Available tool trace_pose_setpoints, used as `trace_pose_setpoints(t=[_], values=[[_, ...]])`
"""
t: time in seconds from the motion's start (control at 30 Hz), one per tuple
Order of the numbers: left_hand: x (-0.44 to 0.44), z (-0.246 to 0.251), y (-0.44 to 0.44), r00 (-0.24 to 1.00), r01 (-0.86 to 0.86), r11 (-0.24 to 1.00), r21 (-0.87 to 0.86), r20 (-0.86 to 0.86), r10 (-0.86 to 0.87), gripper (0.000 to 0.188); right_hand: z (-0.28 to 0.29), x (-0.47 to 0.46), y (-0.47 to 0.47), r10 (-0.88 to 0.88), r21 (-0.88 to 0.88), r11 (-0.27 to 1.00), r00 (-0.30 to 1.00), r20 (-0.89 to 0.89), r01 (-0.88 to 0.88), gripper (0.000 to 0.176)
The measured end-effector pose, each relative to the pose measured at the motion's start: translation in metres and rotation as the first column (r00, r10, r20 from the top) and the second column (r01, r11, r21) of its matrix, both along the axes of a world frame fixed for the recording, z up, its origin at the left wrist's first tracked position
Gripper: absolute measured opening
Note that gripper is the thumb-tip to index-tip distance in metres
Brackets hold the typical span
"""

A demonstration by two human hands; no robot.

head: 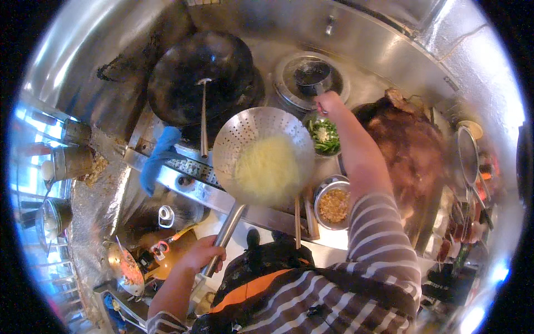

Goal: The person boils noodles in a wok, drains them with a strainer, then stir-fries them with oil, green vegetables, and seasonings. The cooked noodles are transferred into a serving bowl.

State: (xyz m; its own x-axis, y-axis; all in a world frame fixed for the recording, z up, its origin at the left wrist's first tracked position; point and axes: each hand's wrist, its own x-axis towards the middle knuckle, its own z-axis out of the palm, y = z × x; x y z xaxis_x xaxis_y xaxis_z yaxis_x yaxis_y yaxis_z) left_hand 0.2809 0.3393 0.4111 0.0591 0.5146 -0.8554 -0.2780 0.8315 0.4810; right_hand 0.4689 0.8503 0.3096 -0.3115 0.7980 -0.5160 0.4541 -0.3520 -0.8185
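Observation:
My left hand [205,255] is closed round the metal handle of a perforated strainer ladle [263,121]. Pale yellow shredded food [267,169], slightly blurred, lies in its bowl. My right hand [329,104] grips the handle of a dark saucepan or deep ladle [313,77], which is over a round metal pot [285,73] at the back. Just below that hand, green chopped vegetables with a pale heap on top [323,135] sit in a bowl. To the left stands a large black wok [200,75] with a long-handled metal utensil [204,121] in it.
A blue cloth [158,158] hangs over the stove's front rail. A metal bowl of golden-brown bits [333,205] stands near my right forearm, beside wooden chopsticks [297,221]. A large brown mass [404,150] lies at the right. A plate of orange food [129,271] is at the lower left.

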Motion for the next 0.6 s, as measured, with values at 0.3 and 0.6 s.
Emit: trace_pose_setpoints(t=[0.3,0.6], values=[[-0.01,-0.017,-0.001,0.998,0.069,0.993,0.09,0.002,-0.07,0.022,0.167,0.067,-0.151,0.078,0.137,0.989,0.99,-0.117,-0.061,0.017],[-0.001,-0.038,-0.018,0.997,0.059,0.981,0.187,0.03,-0.066,0.021,0.171,0.082,-0.29,0.227,0.245,0.925,0.939,0.258,-0.291,0.014]])
